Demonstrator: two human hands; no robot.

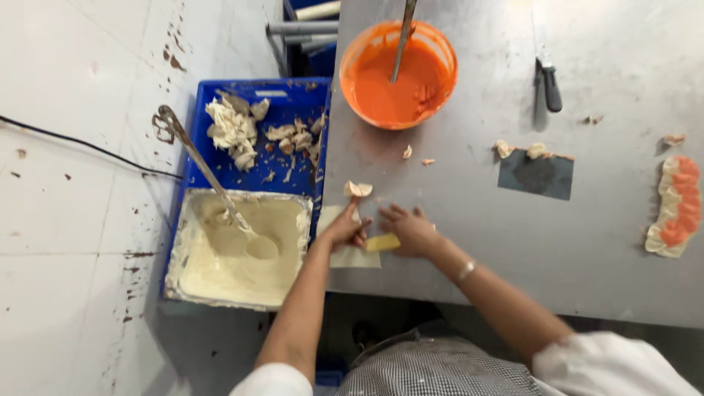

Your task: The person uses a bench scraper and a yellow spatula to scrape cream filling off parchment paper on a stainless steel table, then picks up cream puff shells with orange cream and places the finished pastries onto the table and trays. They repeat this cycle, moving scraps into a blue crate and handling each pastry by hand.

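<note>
Both hands meet at the steel table's [513, 249] near edge, my left hand [345, 229] pinching the pale sheet [350, 257], right hand [411, 231] closed on a soft yellow piece [383, 243], best gripped lightly by its edges.

The right hand [412, 231] covers part of the yellow piece [383, 243], the spoon [402, 37] in the orange bowl [398, 75] far above the hands is cut off at the top edge, and both hands look blurry.
</note>
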